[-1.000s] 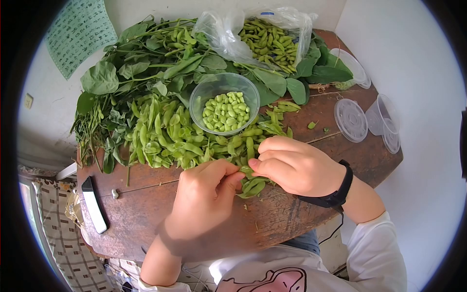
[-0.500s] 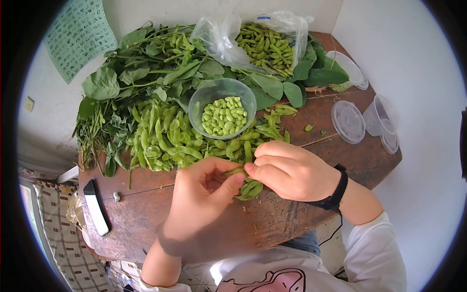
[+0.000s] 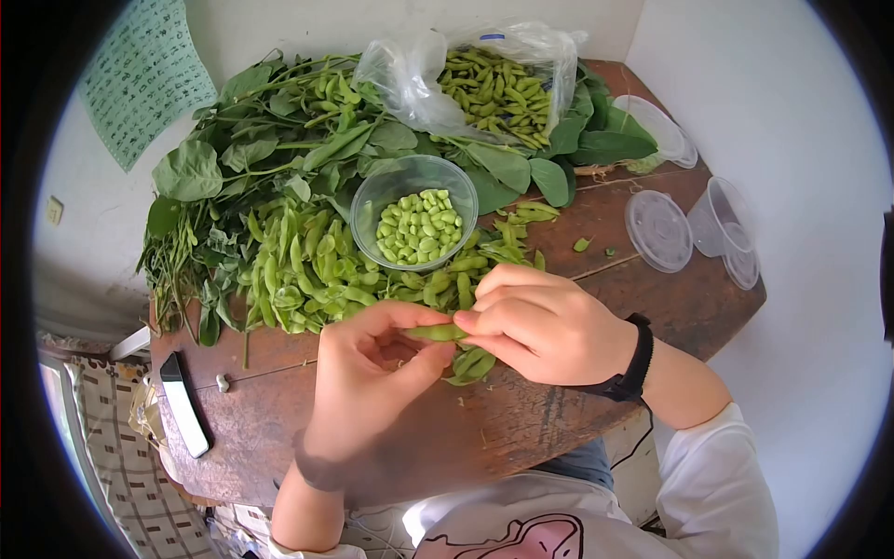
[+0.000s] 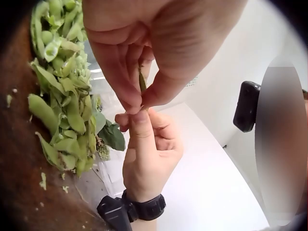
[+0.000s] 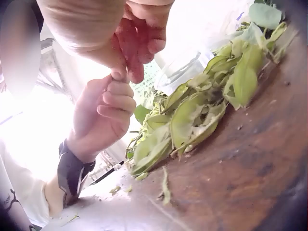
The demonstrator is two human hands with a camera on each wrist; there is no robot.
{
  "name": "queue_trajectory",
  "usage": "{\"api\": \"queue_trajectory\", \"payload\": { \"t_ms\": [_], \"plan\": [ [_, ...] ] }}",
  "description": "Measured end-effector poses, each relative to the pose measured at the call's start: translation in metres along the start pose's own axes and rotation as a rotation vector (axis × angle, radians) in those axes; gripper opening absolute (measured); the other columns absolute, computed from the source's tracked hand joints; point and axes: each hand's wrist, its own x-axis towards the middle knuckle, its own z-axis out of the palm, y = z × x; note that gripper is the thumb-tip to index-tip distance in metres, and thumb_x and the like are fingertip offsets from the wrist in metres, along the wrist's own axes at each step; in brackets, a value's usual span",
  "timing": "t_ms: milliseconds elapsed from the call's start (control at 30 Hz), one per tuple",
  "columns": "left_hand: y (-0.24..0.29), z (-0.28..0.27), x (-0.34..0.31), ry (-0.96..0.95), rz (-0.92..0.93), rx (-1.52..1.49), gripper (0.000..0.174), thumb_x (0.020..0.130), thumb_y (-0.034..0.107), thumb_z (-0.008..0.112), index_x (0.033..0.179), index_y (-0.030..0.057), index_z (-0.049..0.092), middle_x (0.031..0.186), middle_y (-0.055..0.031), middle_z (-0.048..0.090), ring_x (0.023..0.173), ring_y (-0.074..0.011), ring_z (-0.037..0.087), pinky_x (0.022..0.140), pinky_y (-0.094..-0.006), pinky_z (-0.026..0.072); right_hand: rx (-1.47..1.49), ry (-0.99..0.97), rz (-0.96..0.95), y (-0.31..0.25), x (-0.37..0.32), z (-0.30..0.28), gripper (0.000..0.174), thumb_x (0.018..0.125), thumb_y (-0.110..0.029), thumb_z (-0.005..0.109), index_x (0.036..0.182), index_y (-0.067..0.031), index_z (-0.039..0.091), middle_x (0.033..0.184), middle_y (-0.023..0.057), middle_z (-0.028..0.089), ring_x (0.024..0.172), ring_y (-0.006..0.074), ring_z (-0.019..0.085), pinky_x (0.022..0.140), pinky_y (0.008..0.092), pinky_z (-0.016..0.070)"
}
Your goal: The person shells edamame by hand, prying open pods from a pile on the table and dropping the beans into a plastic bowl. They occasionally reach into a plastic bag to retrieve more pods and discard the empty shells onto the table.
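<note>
A green soybean pod (image 3: 432,332) spans the gap between both hands, above the table's near side. My left hand (image 3: 371,365) pinches it between thumb and fingers. At its right end, the thumb and fingertips of my right hand (image 3: 551,326) pinch it too. The left wrist view shows the fingertips meeting around the thin edge of the pod (image 4: 142,79). Split pods (image 5: 192,120) lie just below the hands. Beyond them stands a clear plastic bowl (image 3: 358,210) partly filled with shelled green beans (image 3: 419,226).
A heap of pods (image 3: 298,261) surrounds the bowl's near side. Leafy stalks (image 3: 279,140) and a plastic bag (image 3: 400,84) of pods lie behind. Clear lids (image 3: 659,231) and a cup (image 3: 712,219) sit at right. A phone (image 3: 186,410) lies at left on the wooden table (image 3: 521,419).
Both hands have shifted slightly left. The left fingers and thumb have spread, and more of the pod shows between the hands.
</note>
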Motion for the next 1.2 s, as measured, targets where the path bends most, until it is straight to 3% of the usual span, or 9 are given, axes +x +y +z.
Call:
{"api": "queue_trajectory", "payload": {
  "t_ms": [100,167,367,500,767,900,967,1067,1200],
  "plan": [
    [0.000,-0.001,0.003,0.021,-0.030,0.103,0.024,0.083,-0.001,0.072,0.106,-0.0058,0.069,0.087,-0.0086,0.073,0.075,-0.0092,0.069,0.066,-0.0213,0.0557,0.104,0.004,0.119,0.000,-0.001,-0.001,0.022,0.077,-0.001,0.080,0.095,-0.0002,0.067,0.085,0.0088,0.068,0.079,0.0278,0.065,0.066,0.0359,0.0541],
    [-0.001,-0.001,0.004,0.064,0.038,0.329,0.021,0.080,0.001,0.073,0.100,-0.0047,0.071,0.085,-0.0078,0.074,0.073,-0.0095,0.069,0.065,-0.0227,0.0563,0.063,0.000,0.084,0.007,-0.002,0.000,0.022,0.077,-0.002,0.080,0.095,-0.0005,0.068,0.086,0.0089,0.068,0.081,0.0280,0.065,0.067,0.0364,0.0541],
    [0.003,0.003,0.001,0.055,0.077,0.450,0.021,0.077,-0.001,0.075,0.097,-0.0052,0.070,0.083,-0.0043,0.071,0.071,-0.0074,0.066,0.063,-0.0207,0.0537,-0.043,-0.074,0.049,0.000,0.001,-0.001,0.021,0.077,-0.004,0.078,0.096,0.0007,0.069,0.090,0.0115,0.068,0.085,0.0285,0.064,0.071,0.0371,0.0539],
    [0.003,0.003,-0.002,0.056,0.108,0.413,0.016,0.079,0.001,0.075,0.094,-0.0057,0.071,0.080,-0.0071,0.073,0.073,-0.0069,0.068,0.067,-0.0218,0.0557,-0.047,-0.084,0.047,0.000,0.003,0.000,0.024,0.075,-0.002,0.078,0.096,0.0027,0.067,0.085,0.0127,0.066,0.082,0.0291,0.064,0.068,0.0375,0.0539],
    [-0.007,-0.006,0.002,-0.045,-0.105,0.062,0.016,0.083,0.000,0.074,0.096,-0.0056,0.068,0.083,-0.0063,0.072,0.074,-0.0065,0.066,0.066,-0.0213,0.0548,0.070,-0.057,0.116,0.002,0.000,0.005,0.020,0.073,-0.001,0.076,0.090,-0.0010,0.065,0.077,0.0110,0.063,0.070,0.0264,0.063,0.060,0.0364,0.0522],
    [-0.002,-0.005,0.005,-0.084,-0.144,-0.060,0.018,0.084,0.000,0.073,0.100,-0.0048,0.067,0.084,-0.0076,0.072,0.075,-0.0087,0.068,0.067,-0.0218,0.0555,0.187,-0.076,0.295,-0.003,-0.001,0.001,0.015,0.080,-0.005,0.072,0.092,-0.0003,0.066,0.077,0.0111,0.063,0.069,0.0233,0.062,0.062,0.0344,0.0504],
    [-0.003,-0.006,0.006,-0.078,-0.156,-0.101,0.017,0.085,-0.004,0.069,0.101,-0.0032,0.066,0.084,-0.0119,0.073,0.073,-0.0140,0.071,0.060,-0.0231,0.0539,0.233,-0.105,0.395,-0.007,0.000,-0.004,0.014,0.084,-0.008,0.071,0.094,0.0005,0.066,0.078,0.0118,0.064,0.070,0.0215,0.062,0.065,0.0336,0.0489],
    [-0.009,-0.009,0.006,-0.084,-0.208,-0.192,0.019,0.085,-0.005,0.068,0.103,-0.0011,0.065,0.084,-0.0127,0.073,0.073,-0.0155,0.071,0.059,-0.0236,0.0537,0.367,-0.196,0.597,-0.007,0.001,-0.007,0.016,0.089,-0.010,0.068,0.100,0.0011,0.068,0.082,0.0104,0.068,0.074,0.0131,0.064,0.065,0.0282,0.0485],
    [-0.013,-0.011,0.008,-0.104,-0.205,-0.254,0.021,0.085,-0.006,0.068,0.103,0.0033,0.063,0.085,-0.0118,0.073,0.071,-0.0169,0.071,0.059,-0.0251,0.0554,0.755,-0.147,0.758,-0.002,0.001,-0.009,0.021,0.095,-0.014,0.063,0.106,0.0032,0.069,0.088,0.0045,0.070,0.080,0.0065,0.063,0.069,0.0234,0.0490]
  ]
}}
